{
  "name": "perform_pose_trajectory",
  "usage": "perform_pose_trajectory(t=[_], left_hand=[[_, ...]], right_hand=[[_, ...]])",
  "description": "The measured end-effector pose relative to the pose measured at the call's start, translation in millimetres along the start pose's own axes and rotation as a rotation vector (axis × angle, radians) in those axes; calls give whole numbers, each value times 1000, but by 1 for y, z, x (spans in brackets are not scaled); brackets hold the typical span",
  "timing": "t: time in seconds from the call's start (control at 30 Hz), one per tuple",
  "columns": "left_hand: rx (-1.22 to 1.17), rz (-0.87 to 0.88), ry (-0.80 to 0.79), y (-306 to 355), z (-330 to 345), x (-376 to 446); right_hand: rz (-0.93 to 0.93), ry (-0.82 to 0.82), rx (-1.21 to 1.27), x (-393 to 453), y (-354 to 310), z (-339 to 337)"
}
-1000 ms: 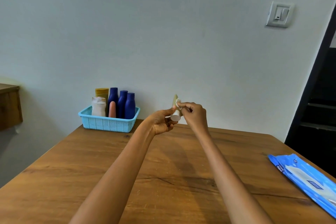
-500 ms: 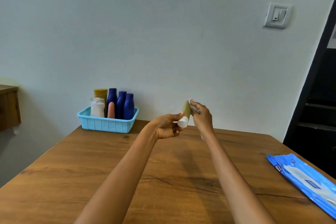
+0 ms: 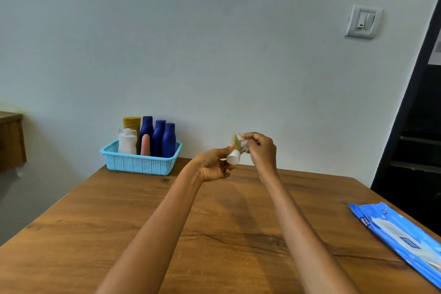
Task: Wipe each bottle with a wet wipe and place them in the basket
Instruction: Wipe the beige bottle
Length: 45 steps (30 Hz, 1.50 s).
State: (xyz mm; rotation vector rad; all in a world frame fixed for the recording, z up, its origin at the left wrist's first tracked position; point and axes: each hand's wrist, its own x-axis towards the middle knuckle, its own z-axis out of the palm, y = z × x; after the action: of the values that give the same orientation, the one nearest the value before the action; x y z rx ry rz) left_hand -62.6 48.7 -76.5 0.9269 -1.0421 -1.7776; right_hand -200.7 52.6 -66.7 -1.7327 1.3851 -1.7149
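Note:
Above the far middle of the wooden table (image 3: pixel 143 210), my left hand (image 3: pixel 213 166) grips a small olive tube (image 3: pixel 236 142) by its white cap end, cap toward me. My right hand (image 3: pixel 261 150) pinches a crumpled white wet wipe (image 3: pixel 244 144) against the tube's upper body. At the table's far left corner a light blue basket (image 3: pixel 140 163) holds three dark blue bottles (image 3: pixel 158 137), a white bottle (image 3: pixel 127 141), a pink one (image 3: pixel 145 148) and a tan tube (image 3: pixel 132 122), all upright.
A blue pack of wet wipes (image 3: pixel 401 234) lies at the table's right edge. The wall stands just behind the table, with a light switch (image 3: pixel 361 21) high on the right. A dark doorway is at far right, a wooden ledge (image 3: pixel 10 141) at far left.
The tube's tilt has shifted in my left hand, and my right hand has slid the wipe along its body, back from the tip toward the middle. The basket and wipes pack have not moved.

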Motion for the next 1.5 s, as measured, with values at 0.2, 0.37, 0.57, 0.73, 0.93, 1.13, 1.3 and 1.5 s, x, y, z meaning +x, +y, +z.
perform_pose_trajectory(t=[0.2, 0.37, 0.57, 0.73, 0.93, 1.13, 1.3, 1.5], left_hand=[[81, -44, -12, -2, 5, 0], [69, 1, 92, -3, -1, 1], [145, 136, 229, -3, 11, 5], [289, 380, 368, 0, 18, 13], [257, 449, 152, 10, 13, 7], [63, 433, 162, -3, 16, 11], [67, 529, 143, 0, 21, 8], [74, 529, 76, -2, 26, 6]], right_hand=[[-59, -101, -122, 3, 5, -1], [-81, -186, -149, -1, -1, 3], [203, -149, 176, 4, -3, -8], [208, -237, 219, 2, 5, -2], [216, -103, 414, 7, 6, -7], [201, 4, 450, 5, 10, -3], [175, 118, 447, 6, 3, 4], [238, 125, 481, 7, 1, 3]])
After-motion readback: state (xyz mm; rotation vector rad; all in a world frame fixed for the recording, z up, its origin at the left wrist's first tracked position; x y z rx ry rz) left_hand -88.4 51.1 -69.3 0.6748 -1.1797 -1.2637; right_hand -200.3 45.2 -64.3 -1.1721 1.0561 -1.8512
